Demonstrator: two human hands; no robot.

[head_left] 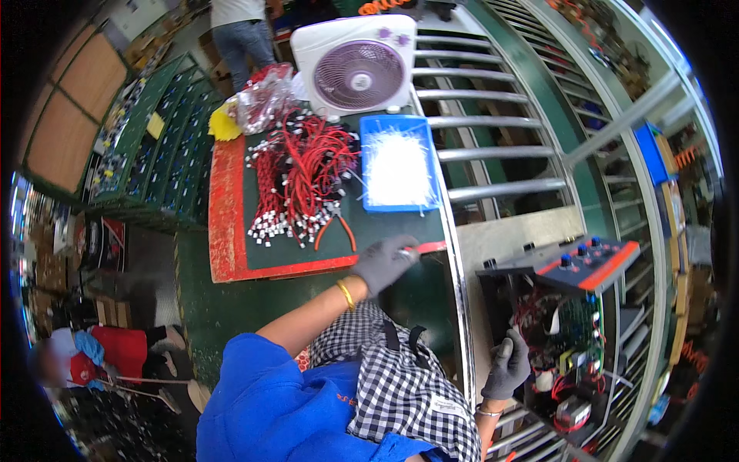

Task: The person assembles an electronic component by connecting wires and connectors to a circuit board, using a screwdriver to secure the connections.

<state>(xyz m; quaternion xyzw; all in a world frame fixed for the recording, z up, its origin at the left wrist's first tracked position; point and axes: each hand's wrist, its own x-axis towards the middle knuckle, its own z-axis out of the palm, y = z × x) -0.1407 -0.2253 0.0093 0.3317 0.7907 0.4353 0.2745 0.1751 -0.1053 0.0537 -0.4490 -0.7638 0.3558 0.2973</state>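
My left hand [385, 266], in a grey glove, hovers at the table's near edge with its fingers curled closed. A small pale and red bit shows at its fingertips, too small to name. Just beyond it lie orange-handled pliers [336, 231] and a blue tray [368, 202] of thin white strips, perhaps cable ties. My right hand [508, 366], also gloved, is closed beside an opened electronic unit [570, 331]. Wires and a green circuit board show inside the unit, whose dark panel [589, 263] with blue knobs is tilted up. What the right fingers hold is hidden.
Bundled red and black wires [300, 169] with white connectors cover the table's left part. A white fan [358, 69] stands at the back. A roller conveyor [493, 123] runs along the right. Green shelving [154, 146] stands at left; another person [240, 38] is behind the table.
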